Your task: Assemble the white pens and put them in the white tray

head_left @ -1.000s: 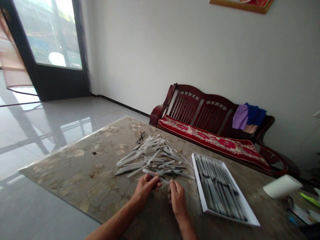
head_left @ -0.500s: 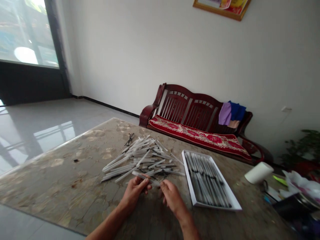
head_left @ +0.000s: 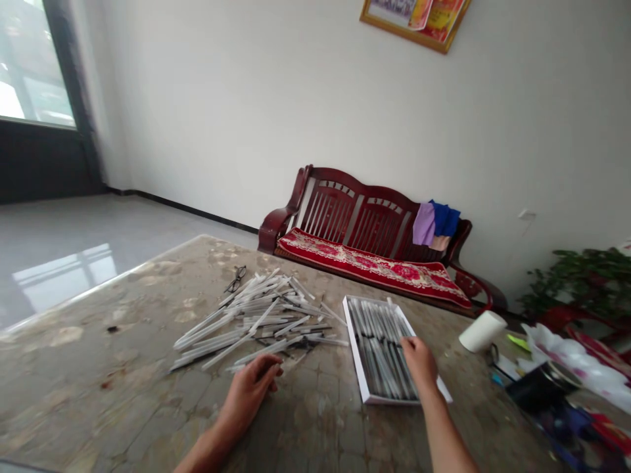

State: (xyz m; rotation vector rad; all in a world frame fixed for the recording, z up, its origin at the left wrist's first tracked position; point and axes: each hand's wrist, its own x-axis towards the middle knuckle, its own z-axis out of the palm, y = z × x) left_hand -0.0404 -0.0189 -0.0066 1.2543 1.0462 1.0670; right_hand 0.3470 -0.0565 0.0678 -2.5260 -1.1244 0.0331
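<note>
My right hand (head_left: pixel 418 362) is over the right side of a white box (head_left: pixel 359 374), its fingers closed on a slim translucent pen. The far end of that pen (head_left: pixel 390 301) shows at the box's back edge; the rest is hidden by the hand or blends with the pens below. Rows of similar pens (head_left: pixel 382 355) with black parts fill the box. My left hand (head_left: pixel 254 381) rests on the table with fingers curled and nothing visible in them. Just beyond it lies a loose pile of whitish, translucent pens (head_left: pixel 261 309), some with dark parts.
Glasses (head_left: pixel 236 278) lie behind the pile on the patterned table (head_left: pixel 148 368). A white roll (head_left: pixel 482 331), a black cup (head_left: pixel 539 386) and plastic bags (head_left: pixel 582 371) are at the right. Beyond the table stands a red wooden bench (head_left: pixel 365 226).
The pen held between both hands has left the left hand. My right hand has moved right, over the box. My left hand has drawn back slightly, and the view has turned right.
</note>
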